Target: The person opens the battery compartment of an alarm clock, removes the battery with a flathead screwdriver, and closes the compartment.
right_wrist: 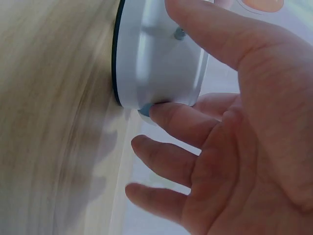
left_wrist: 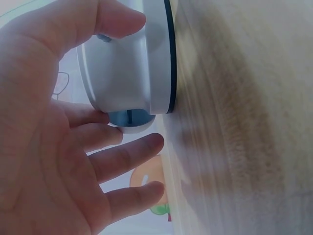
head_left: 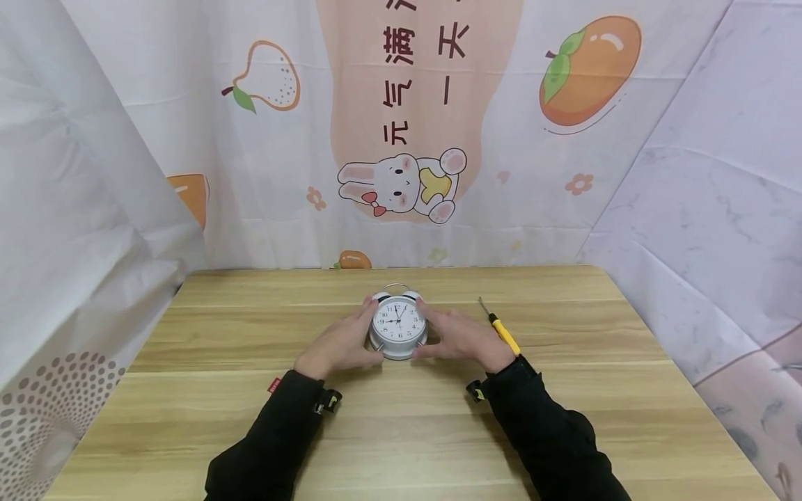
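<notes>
A white twin-bell alarm clock (head_left: pixel 399 321) lies on the wooden table, its dial turned up toward the head camera and its handle at the far end. My left hand (head_left: pixel 344 341) holds it from the left, thumb near the foot and fingers up at the bell. From the other side my right hand (head_left: pixel 460 335) holds it the same way. In the left wrist view the thumb (left_wrist: pixel 122 19) lies against the casing, while two fingers stand spread off it. The right wrist view shows an index finger (right_wrist: pixel 181 122) at the bell and the thumb over the casing near a small metal foot.
A screwdriver (head_left: pixel 505 336) with a yellow and black handle lies just right of my right hand, its shaft pointing away. The wooden table (head_left: pixel 401 431) ends at a printed curtain (head_left: pixel 269 160) behind, with white cloth (head_left: pixel 75 209) hanging along the left side.
</notes>
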`<state>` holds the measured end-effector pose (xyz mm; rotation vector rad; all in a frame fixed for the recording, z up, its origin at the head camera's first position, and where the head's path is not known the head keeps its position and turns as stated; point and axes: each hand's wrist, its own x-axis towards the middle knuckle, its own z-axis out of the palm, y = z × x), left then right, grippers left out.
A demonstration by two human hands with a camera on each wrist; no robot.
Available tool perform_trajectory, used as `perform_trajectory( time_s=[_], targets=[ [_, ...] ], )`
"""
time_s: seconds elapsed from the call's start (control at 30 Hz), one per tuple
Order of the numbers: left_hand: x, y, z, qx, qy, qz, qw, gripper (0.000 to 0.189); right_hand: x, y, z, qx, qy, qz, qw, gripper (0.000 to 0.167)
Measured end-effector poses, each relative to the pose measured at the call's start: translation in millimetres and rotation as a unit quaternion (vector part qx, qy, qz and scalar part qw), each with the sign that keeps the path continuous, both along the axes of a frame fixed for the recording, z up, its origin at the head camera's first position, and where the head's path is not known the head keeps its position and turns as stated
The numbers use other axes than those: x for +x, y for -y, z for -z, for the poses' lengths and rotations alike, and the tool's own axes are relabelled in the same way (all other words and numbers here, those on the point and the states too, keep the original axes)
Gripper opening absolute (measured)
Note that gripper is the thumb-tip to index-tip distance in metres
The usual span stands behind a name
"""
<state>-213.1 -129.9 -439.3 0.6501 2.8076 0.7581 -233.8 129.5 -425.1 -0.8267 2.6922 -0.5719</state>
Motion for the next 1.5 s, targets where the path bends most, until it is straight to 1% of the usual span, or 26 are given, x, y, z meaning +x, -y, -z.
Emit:
perform_trajectory(
  time_s=[0.17,0.3,0.43,0.53,0.9,1.07,1.13,1.27,1.4,1.5],
  targets=[
    [-0.9,-0.9,0.5,-0.005,0.002,0.000,1.0000,0.109,0.4,0.3,0.5,-0.017,0.020,0.014,0.9996,0.110],
    [-1.5,-0.8,0.4,-0.006,-0.004,0.003,1.0000,0.110,-0.5,0.4,0.6,-0.018,0.024,0.019,0.9994,0.108],
    [-2.6,-0.4,0.9,-0.010,-0.012,0.008,0.9998,0.111,-1.6,-0.2,1.4,-0.015,0.022,0.018,0.9995,0.107],
    [-2.3,0.0,0.6,-0.003,-0.018,0.012,0.9998,0.111,-2.0,-0.8,2.2,-0.017,0.027,0.018,0.9993,0.107],
    [0.6,1.3,-2.7,-0.008,-0.021,0.015,0.9996,0.108,-2.2,-1.2,4.0,-0.027,0.036,0.013,0.9989,0.109],
    [0.3,2.6,-2.5,-0.012,-0.015,0.016,0.9997,0.108,-0.7,0.2,2.2,-0.025,0.040,0.008,0.9988,0.109],
    [0.3,3.6,-2.8,-0.006,-0.008,0.016,0.9998,0.109,0.2,0.3,1.6,-0.028,0.044,0.007,0.9986,0.108],
    [0.2,5.3,-6.7,0.015,-0.002,0.016,0.9998,0.109,0.6,0.2,-0.1,-0.044,0.053,0.007,0.9976,0.108],
    [-0.9,6.0,-8.1,0.020,0.003,0.021,0.9996,0.106,0.7,0.6,-0.5,-0.053,0.055,0.004,0.9971,0.107],
    [-0.6,6.3,-7.6,0.023,0.011,0.026,0.9993,0.105,1.3,0.2,0.1,-0.049,0.054,0.005,0.9973,0.107]
  ],
)
